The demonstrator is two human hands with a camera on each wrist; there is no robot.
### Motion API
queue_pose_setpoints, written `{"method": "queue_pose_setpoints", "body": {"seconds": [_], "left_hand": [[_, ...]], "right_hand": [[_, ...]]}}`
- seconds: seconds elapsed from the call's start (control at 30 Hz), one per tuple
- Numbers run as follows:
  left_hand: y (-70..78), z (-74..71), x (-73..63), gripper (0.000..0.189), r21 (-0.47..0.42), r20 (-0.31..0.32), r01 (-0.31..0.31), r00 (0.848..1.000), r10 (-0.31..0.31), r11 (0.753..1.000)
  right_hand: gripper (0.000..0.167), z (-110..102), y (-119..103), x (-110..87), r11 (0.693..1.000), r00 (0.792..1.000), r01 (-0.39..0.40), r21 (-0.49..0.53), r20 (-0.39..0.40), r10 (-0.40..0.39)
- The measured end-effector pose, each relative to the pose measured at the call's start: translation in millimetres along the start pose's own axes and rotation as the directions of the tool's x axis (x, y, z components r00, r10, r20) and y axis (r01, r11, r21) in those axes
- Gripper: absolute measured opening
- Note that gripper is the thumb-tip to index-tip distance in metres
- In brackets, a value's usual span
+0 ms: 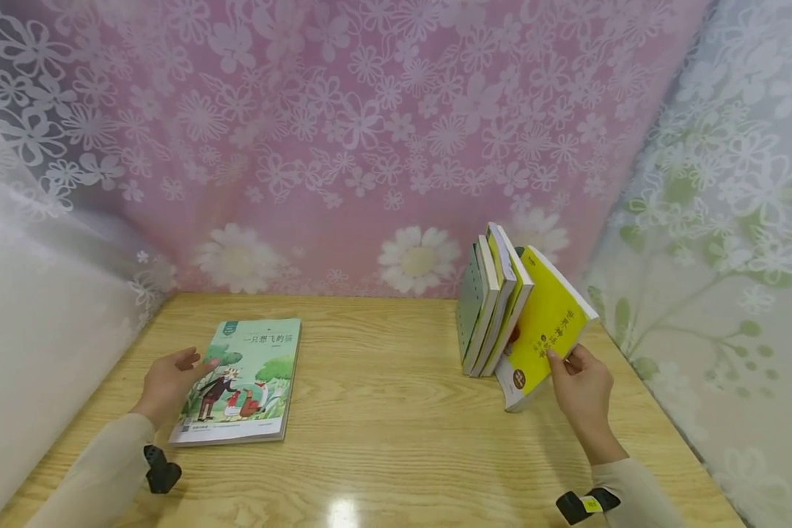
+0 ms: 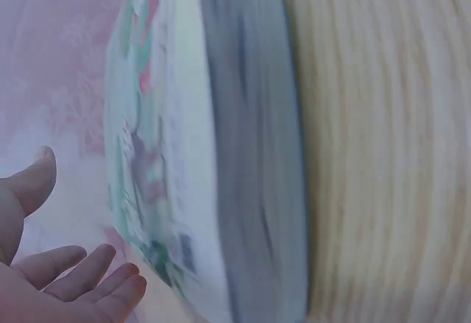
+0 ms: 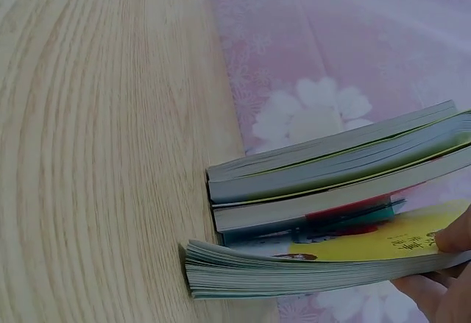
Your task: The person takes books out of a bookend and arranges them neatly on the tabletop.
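A green picture-covered book (image 1: 264, 374) lies flat on the left of the table. My left hand (image 1: 165, 385) is at its left edge, fingers apart and loosely bent; in the left wrist view that hand (image 2: 77, 286) stands beside the book (image 2: 257, 154) without gripping it. On the right, my right hand (image 1: 586, 389) pinches a yellow book (image 1: 544, 330) by its edge, thumb on the cover. The yellow book tilts, its lower end on the table in the right wrist view. Just left of it, several books (image 1: 488, 308) stand upright side by side.
The wooden table (image 1: 376, 381) stretches between the flat book and the standing ones. Behind it hangs a pink flowered curtain (image 1: 343, 147), and pale flowered curtains (image 1: 732, 257) flank both sides. Each wrist carries a black camera mount (image 1: 161, 469).
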State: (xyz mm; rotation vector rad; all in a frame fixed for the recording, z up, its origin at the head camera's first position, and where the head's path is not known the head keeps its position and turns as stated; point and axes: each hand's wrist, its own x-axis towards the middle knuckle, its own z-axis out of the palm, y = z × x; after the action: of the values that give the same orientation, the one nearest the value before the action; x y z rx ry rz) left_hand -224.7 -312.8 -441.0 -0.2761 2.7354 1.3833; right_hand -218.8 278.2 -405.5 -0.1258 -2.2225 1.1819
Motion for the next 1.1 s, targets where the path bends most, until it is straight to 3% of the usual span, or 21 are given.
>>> {"method": "queue_pose_setpoints", "body": {"seconds": [0.23, 0.5, 0.67, 0.83, 1.1], "left_hand": [[13.4, 4.3, -1.2, 0.094, -0.04, 0.048, 0.016, 0.999, -0.014, 0.999], [39.2, 12.3, -6.9, 0.093, -0.037, 0.092, -0.021, 0.995, 0.024, 0.999], [46.7, 22.8, -6.5, 0.093, -0.021, 0.103, -0.048, 0.993, 0.05, 0.999], [52.6, 38.5, -7.4, 0.088, -0.06, 0.12, -0.082, 0.989, 0.088, 0.995], [69.7, 60.7, -10.4, 0.083, -0.216, 0.18, -0.113, 0.972, 0.153, 0.97]], "right_hand": [[0.021, -10, -3, -9.2, 0.999, 1.0, 0.02, -0.043, 0.001, -0.02], [0.029, -24, -6, -14.7, 0.994, 0.997, -0.076, -0.074, 0.013, 0.077], [0.035, -35, -8, -19.3, 0.985, 0.988, -0.145, -0.097, 0.031, 0.149], [0.036, -44, -7, -22.2, 0.979, 0.982, -0.181, -0.096, 0.041, 0.185], [0.036, -57, -5, -24.6, 0.978, 0.98, -0.186, -0.094, 0.051, 0.192]]}}
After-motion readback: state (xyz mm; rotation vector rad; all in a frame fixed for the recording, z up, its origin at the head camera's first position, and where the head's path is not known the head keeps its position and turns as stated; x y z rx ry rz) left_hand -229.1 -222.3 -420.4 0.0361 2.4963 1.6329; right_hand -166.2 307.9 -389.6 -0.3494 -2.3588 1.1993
